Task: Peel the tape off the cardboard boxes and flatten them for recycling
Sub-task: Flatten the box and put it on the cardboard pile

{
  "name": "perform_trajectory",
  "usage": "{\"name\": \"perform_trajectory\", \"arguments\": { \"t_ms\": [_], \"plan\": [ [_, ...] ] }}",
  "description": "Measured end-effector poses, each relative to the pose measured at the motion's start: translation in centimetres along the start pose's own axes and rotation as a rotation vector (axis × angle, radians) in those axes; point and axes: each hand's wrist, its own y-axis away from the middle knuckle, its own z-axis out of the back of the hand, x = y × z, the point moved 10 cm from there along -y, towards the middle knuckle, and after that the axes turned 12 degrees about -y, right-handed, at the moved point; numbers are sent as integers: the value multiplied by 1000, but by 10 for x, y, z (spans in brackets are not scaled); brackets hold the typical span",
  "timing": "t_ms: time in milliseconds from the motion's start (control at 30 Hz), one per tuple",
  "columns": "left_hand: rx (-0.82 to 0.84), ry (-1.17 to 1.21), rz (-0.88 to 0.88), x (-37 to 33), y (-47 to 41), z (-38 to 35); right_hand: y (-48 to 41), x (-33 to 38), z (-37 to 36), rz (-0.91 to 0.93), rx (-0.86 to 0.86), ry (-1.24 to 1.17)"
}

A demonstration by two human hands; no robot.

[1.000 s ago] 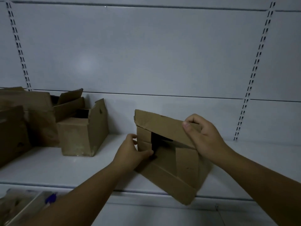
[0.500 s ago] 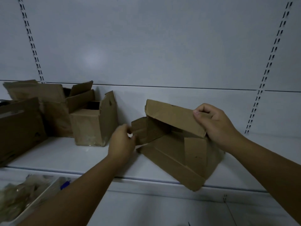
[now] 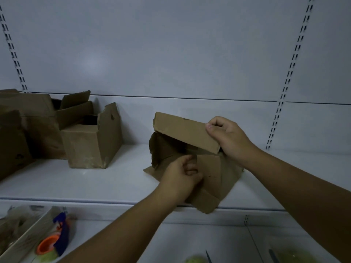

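Note:
A small brown cardboard box (image 3: 214, 173) lies tipped on the white shelf (image 3: 95, 183), its open end facing me and one corner hanging over the shelf's front edge. My right hand (image 3: 228, 139) grips the right end of the raised top flap (image 3: 182, 130). My left hand (image 3: 182, 173) sits at the box's opening with its fingers curled on the edge of an inner flap. The left side flap (image 3: 161, 150) is swung outward. No tape is visible from here.
Several other worn cardboard boxes (image 3: 91, 141) stand at the shelf's left end. Below the shelf at the lower left is a tray (image 3: 24, 238) with an orange and blue tape dispenser (image 3: 55, 240). Slotted uprights run up the white back wall.
My left hand let go of the left side flap and moved right and down to the inner flap at the opening. The side flap swung outward. My right hand keeps holding the top flap.

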Motion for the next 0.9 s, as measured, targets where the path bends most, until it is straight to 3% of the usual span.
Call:
{"name": "perform_trajectory", "arguments": {
  "t_ms": [133, 267, 367, 467, 567, 600, 767, 833, 900],
  "plan": [
    [-116, -38, 15, 4, 4, 16, 1, 2, 0, 22, -4, 25],
    [-57, 34, 7, 5, 23, 22, 2, 7, -17, 84, 62, 119],
    [-36, 100, 42, 8, 32, 22, 3, 7, -29, 31, 112, 208],
    [115, 112, 72, 5, 39, 14, 3, 4, -41, -24, 171, 203],
    [350, -70, 28, -9, 51, 14, 2, 2, -58, 21, 233, 152],
    [355, -84, -13, -19, 51, 23, 1, 0, -60, 49, 239, 183],
    [-165, 41, -208, -76, 18, 106, 4, 2, -73, 168, 295, 399],
    [-237, -199, -198, -86, -5, 105, 4, 6, -73, 122, 284, 302],
    [-134, -630, -163, -84, -27, 77, -3, 8, -51, 25, 145, 23]
  ]
}}
